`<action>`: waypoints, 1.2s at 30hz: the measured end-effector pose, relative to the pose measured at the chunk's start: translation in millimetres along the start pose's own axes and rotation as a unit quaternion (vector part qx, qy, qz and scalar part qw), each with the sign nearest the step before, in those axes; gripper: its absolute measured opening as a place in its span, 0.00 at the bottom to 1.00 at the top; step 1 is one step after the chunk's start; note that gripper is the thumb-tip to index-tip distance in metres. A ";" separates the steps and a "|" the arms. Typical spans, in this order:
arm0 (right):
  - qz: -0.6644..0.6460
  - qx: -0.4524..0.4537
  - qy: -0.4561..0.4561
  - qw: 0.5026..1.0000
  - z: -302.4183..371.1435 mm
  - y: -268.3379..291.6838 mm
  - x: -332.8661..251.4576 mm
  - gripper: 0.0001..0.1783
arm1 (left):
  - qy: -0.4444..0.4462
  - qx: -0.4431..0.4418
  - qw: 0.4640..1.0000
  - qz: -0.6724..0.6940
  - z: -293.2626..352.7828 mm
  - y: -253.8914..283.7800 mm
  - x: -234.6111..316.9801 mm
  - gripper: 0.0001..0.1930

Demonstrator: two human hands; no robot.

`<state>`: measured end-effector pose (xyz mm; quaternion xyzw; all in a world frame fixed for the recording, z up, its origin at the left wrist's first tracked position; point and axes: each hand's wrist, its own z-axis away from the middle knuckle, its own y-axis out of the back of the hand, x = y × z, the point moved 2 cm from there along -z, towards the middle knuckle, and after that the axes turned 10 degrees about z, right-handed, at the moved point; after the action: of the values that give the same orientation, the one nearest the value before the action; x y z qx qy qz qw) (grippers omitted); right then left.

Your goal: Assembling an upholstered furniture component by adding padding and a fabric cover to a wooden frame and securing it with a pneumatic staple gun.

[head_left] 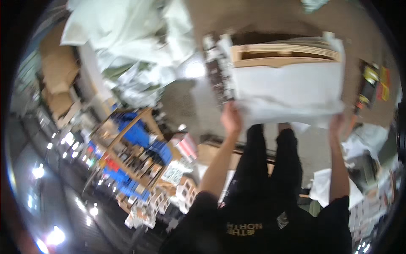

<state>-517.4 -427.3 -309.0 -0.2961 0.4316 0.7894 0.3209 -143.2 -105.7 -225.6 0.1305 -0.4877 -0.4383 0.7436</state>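
A slatted wooden frame (275, 62) is lying just beyond the two hands, with a white sheet (292, 86) covering its near part and reaching back toward the person. The left hand (231, 120) is pinching the sheet's near left corner, and the right hand (337, 125) is pinching the near right corner, its fingers blurring. The sheet's near edge is sagging slightly between them, well apart as they are.

Close along the left of the frame, a dark brown and white strip (218, 72) is running down almost to the left hand, crowding that side. Right of the frame, a black-and-yellow tool (368, 84) is lying on the brown floor (262, 17). Left of the frame, crumpled white sheeting (127, 29) is heaping up, with brown cardboard (59, 67) lying farther out. Lower left of the frame, a wooden shelf rack (127, 131) is holding blue bins (135, 129). On the near side of the frame, the person's black-trousered legs (270, 156) are showing between the forearms
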 end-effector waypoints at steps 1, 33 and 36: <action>-0.073 -0.042 -0.026 0.996 -20.4 39.3 21.2 0.15 | -0.048 0.015 0.997 0.066 -5.4 -20.8 15.7 0.09; 0.284 0.146 0.069 0.945 76.3 -6.3 -265.4 0.25 | 0.001 0.052 0.999 0.009 18.4 139.0 132.5 0.23; 0.229 0.119 0.022 0.966 58.4 -13.3 -248.2 0.23 | 0.031 0.037 0.999 0.023 -1.5 141.7 131.2 0.23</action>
<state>-364.9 -433.1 -104.3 -0.1667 0.5856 0.7780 0.1548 -49.2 -125.9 -58.0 0.1601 -0.4829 -0.3982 0.7633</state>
